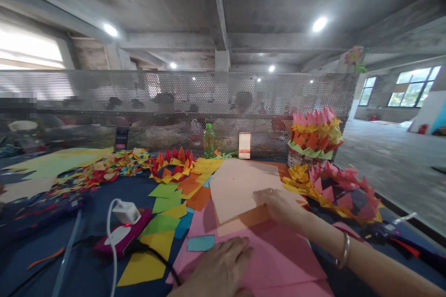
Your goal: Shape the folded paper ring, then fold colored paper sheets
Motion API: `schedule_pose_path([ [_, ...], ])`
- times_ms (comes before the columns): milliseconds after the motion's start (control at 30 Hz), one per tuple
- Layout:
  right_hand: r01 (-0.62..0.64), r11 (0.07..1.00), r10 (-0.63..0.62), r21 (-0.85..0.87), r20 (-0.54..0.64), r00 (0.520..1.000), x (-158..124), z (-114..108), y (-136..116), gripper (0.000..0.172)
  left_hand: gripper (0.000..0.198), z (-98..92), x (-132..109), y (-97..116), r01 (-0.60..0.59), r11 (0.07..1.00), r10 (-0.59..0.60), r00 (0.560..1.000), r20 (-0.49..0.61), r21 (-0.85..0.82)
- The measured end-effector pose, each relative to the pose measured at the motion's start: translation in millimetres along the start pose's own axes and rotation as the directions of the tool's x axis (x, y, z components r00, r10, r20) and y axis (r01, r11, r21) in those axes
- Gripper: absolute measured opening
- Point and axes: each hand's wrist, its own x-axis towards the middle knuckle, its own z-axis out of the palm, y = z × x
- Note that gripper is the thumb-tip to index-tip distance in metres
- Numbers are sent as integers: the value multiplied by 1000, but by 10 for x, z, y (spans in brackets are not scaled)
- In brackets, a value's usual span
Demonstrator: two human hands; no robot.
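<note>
As an open left hand point(225, 260) rests on broad pink paper point(278, 257), the right hand point(273, 205) touches an overlapping straight-edged, pale-peach paper sheet point(240, 185), grip unclear; likely light, easily creased, best held by its edges.

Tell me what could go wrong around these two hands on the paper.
The left hand, on the pink paper, might nudge the small blue slip beside it. The black cord close by could get snagged. The right hand, on the pale peach sheet, might brush the folded-paper ring to its right.
</note>
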Motion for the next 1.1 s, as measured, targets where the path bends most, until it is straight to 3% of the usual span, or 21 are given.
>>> schedule_pose_path([
  [167,-79,996,82,33,-94,992,5,-282,127,50,58,-43,12,-93,150,989,-147,982,-116,18],
  [367,-106,994,108,38,-50,993,-143,-174,109,44,54,-156,57,-245,195,976,-211,954,-214,-92],
  [500,-53,998,52,39,18,998,-259,-6,20,41,55,-171,78,-331,223,959,-254,950,-180,-177],
  [633,117,990,-123,76,72,990,-295,103,-59,54,54,-220,42,-339,137,958,-180,971,-156,-250],
  [733,173,982,-180,81,86,980,-254,141,-70,51,53,-257,33,-334,127,952,-164,980,-112,-280],
  [933,210,974,-219,87,110,970,-166,114,-53,43,40,-286,84,-417,98,960,-148,973,-176,-263],
  [1100,249,963,-262,104,152,953,-145,41,-65,48,45,-189,65,-527,148,984,-158,981,-114,-96],
])
